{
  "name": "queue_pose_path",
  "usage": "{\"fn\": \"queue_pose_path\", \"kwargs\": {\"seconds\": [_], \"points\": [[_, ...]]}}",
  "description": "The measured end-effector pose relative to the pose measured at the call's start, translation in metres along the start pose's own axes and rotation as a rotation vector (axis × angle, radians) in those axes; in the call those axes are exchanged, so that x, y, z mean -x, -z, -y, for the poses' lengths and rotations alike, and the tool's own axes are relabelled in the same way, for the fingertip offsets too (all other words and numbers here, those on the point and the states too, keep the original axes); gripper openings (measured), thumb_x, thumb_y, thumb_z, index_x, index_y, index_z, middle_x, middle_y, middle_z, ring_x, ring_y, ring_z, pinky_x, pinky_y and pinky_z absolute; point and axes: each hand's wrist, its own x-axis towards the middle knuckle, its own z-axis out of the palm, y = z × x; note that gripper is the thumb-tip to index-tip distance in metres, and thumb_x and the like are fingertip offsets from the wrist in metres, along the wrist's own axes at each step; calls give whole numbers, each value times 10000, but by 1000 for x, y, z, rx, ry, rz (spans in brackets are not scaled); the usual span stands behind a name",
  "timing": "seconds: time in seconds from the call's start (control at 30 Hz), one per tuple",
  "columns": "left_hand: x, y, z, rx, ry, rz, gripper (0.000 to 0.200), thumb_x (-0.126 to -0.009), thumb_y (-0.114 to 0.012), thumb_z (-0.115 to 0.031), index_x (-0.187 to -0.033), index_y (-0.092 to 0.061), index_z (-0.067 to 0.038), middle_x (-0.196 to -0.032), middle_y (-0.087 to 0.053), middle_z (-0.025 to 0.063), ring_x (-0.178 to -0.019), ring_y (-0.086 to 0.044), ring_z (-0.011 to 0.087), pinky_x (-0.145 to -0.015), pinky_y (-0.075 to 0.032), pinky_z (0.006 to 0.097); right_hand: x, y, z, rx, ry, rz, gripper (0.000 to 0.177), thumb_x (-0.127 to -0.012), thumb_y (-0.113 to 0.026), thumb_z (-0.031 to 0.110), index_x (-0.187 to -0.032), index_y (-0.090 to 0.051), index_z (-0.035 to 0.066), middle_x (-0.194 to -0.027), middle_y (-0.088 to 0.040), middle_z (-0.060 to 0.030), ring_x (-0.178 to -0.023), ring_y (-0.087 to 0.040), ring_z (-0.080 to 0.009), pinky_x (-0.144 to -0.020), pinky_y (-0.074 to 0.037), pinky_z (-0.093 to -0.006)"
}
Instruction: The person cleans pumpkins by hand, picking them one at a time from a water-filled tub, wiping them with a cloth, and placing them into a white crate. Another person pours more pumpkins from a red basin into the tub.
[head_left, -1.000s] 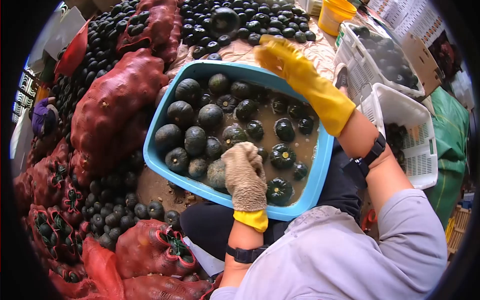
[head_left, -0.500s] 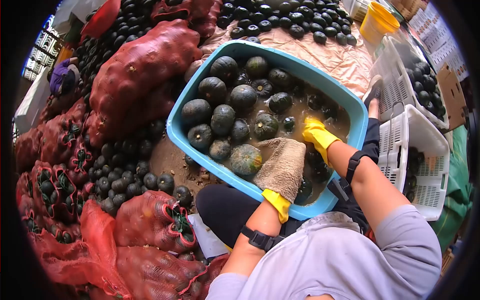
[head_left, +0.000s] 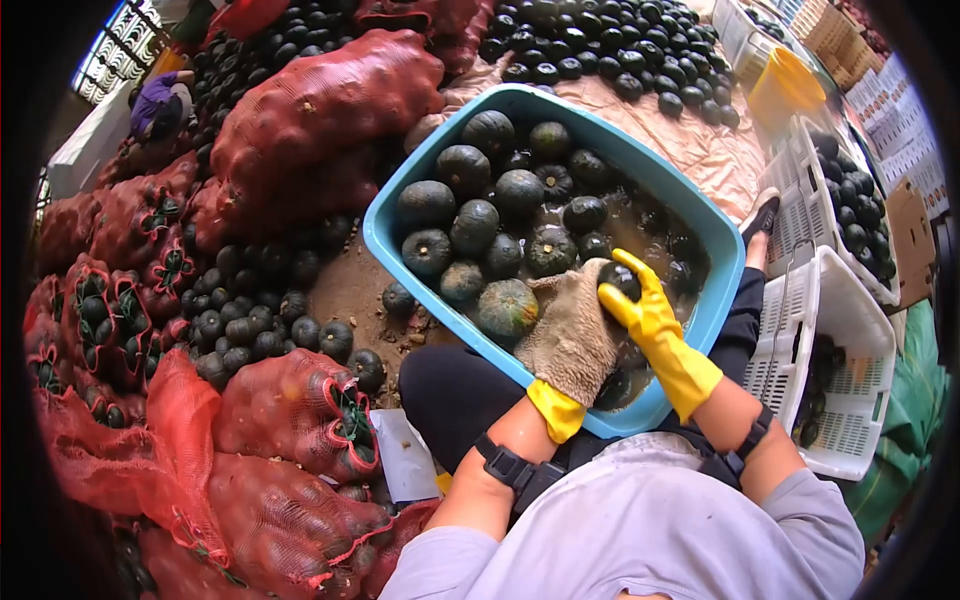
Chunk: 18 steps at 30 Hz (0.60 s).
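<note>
Over the near side of a blue tub (head_left: 735,255) of muddy water, my right hand (head_left: 650,315) in a yellow rubber glove grips a small dark green pumpkin (head_left: 621,279). My left hand (head_left: 572,350) is inside a tan terry cloth mitt, with a yellow glove cuff showing at the wrist. The mitt lies against or close beside the held pumpkin, and its fingers are hidden. A larger pumpkin with an orange patch (head_left: 508,309) sits just left of the mitt. Several other dark green pumpkins (head_left: 473,227) are heaped in the tub's left half, wet and partly out of the water.
Red mesh sacks (head_left: 320,110) full of pumpkins fill the left side. Loose pumpkins (head_left: 240,325) lie on the ground between them, and more rest on a tan sheet (head_left: 660,125) behind the tub. White plastic crates (head_left: 850,370) and a yellow bucket (head_left: 787,85) stand right. A person (head_left: 160,105) crouches far left.
My right hand has risen out of the muddy water and come nearer the mitt, now gripping a small pumpkin. The mitted left hand has hardly moved within the tub. The view has shifted slightly.
</note>
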Motion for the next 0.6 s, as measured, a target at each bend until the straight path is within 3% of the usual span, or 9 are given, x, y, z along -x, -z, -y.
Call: {"fn": "queue_pose_path", "kwargs": {"seconds": [0.1,0.17,0.27,0.33,0.4,0.43,0.47,0.53,0.6], "points": [[11,-28,19,-331,-235,-194,695,-773,-872,-413,-1256,-598,6,-1131,-683,209,-1058,-684,392,-941,-537,474,-22,-3,-20,179,138,-241,612,-907,-878,250,-1449,-629,115,-1385,-636,-133,-1274,-599,-249,-1123,-468,-377],[6,-40,47,102,-171,-123,719,-763,-869,-330,-1323,-553,-7,-1181,-647,188,-1097,-661,359,-996,-521,427,19,-17,8,51,233,-134,673,-868,-900,224,-1461,-600,119,-1418,-613,-147,-1319,-580,-282,-1163,-439,-404],[-4,8,19,65,-156,112,626,-817,-825,-152,-1357,-544,-8,-1255,-639,193,-1152,-649,337,-1044,-508,387,61,-17,28,399,649,44,716,-807,-925,159,-1443,-600,111,-1464,-580,-183,-1414,-527,-357,-1219,-387,-458],[-3,1,11,229,-106,121,611,-850,-808,-97,-1387,-528,-14,-1293,-642,194,-1200,-642,325,-1077,-500,375,28,-13,8,410,717,-136,676,-816,-909,133,-1417,-608,71,-1462,-577,-196,-1418,-518,-378,-1220,-389,-468],[-6,-16,13,509,-60,110,626,-880,-803,-106,-1422,-502,-24,-1320,-652,192,-1259,-636,315,-1111,-493,380,-16,-9,2,271,344,-411,619,-836,-892,116,-1387,-616,58,-1410,-592,-197,-1362,-552,-366,-1201,-406,-457],[-11,-59,46,941,57,187,682,-855,-829,-122,-1438,-486,-31,-1323,-652,191,-1256,-638,306,-1114,-492,380,-18,-10,-11,282,503,-420,558,-863,-879,134,-1353,-626,55,-1348,-610,-174,-1313,-578,-339,-1186,-418,-443],[-10,-36,25,836,-29,122,741,-817,-846,-101,-1460,-482,-41,-1351,-644,184,-1266,-634,310,-1123,-490,379,-5,-10,-2,283,641,-259,678,-879,-882,181,-1474,-576,74,-1409,-607,-149,-1361,-561,-270,-1193,-411,-422],[2,10,-3,567,-156,48,864,-741,-880,-61,-1504,-474,-61,-1406,-627,170,-1286,-626,317,-1141,-484,379,28,-3,27,160,411,158,687,-898,-867,216,-1500,-567,75,-1437,-609,-139,-1367,-564,-261,-1185,-420,-411],[15,27,-8,193,-190,-6,893,-722,-884,-37,-1525,-491,-69,-1471,-596,167,-1329,-598,342,-1168,-469,384,14,13,59,18,100,279,556,-957,-801,275,-1439,-629,56,-1391,-661,-153,-1337,-597,-266,-1153,-443,-400]]}}
